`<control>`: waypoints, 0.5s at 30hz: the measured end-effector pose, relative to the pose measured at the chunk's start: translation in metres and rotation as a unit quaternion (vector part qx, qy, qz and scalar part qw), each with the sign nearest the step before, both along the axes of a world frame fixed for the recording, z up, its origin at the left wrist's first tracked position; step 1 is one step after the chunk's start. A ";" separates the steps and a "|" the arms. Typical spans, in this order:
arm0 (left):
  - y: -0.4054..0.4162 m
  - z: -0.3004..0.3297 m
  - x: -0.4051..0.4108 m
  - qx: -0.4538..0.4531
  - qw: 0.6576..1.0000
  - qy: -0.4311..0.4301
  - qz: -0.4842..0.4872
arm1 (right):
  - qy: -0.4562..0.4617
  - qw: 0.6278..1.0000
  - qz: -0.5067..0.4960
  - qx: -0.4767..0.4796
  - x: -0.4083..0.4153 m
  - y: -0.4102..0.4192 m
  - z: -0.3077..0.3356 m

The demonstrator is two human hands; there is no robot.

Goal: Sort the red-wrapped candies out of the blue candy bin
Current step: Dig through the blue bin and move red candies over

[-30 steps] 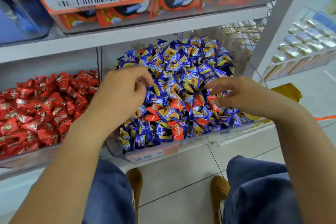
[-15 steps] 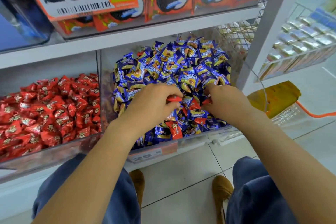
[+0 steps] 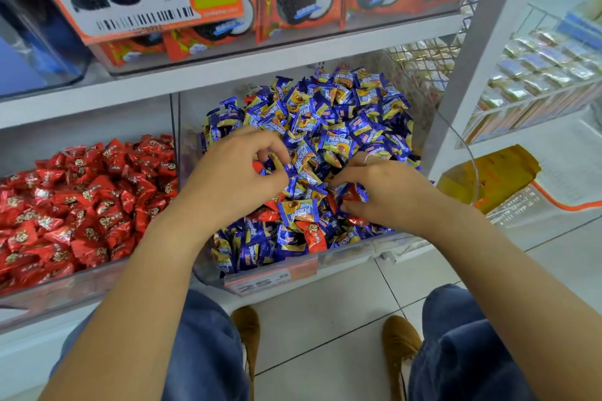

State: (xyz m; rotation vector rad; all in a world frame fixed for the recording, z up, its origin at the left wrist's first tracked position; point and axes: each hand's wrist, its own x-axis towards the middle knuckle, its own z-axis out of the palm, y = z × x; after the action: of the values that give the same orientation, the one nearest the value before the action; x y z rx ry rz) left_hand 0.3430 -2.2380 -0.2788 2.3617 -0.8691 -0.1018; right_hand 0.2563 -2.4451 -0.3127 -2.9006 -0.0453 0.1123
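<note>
Seen from above, both hands work in the clear bin of blue-wrapped candies, which stands just right of the bin of red candies. The left hand has its fingers curled, thumb and forefinger pinching at wrappers; a sliver of red shows at its fingertips, though whether it grasps that piece cannot be told. The right hand is likewise curled, its fingers closed around a red-wrapped candy. Further strays lie toward the bin's front wall, nearer the person than either hand: one red-wrapped piece with its long axis slanting front-right, roughly between the wrists and marginally closer to the right hand. Judged from this, the next reach is a short pull backward.
</note>
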 end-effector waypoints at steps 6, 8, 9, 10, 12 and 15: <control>0.015 -0.003 0.003 0.208 0.971 0.076 -0.093 | -0.043 0.988 0.012 -0.147 0.001 0.007 -0.005; 0.015 -0.003 0.001 0.269 0.955 0.072 -0.099 | -0.059 0.988 0.015 -0.138 0.000 0.007 -0.001; 0.015 -0.003 0.000 0.291 0.950 0.059 -0.098 | -0.063 0.990 0.011 -0.125 -0.001 0.006 0.001; 0.014 -0.004 -0.001 0.308 0.946 0.042 -0.095 | -0.064 0.992 0.007 -0.110 -0.001 0.004 0.003; 0.013 -0.005 0.000 0.303 0.949 0.022 -0.088 | -0.060 0.995 0.002 -0.083 -0.001 0.001 0.004; 0.014 -0.006 0.003 0.232 0.969 0.047 -0.073 | -0.094 0.994 -0.032 -0.050 -0.002 -0.005 0.004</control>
State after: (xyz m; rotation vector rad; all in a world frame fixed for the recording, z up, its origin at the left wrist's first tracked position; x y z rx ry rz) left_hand 0.3461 -2.2242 -0.2850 2.6864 -1.0619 -0.5260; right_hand 0.2545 -2.4502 -0.3086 -3.0005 0.0204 -0.1736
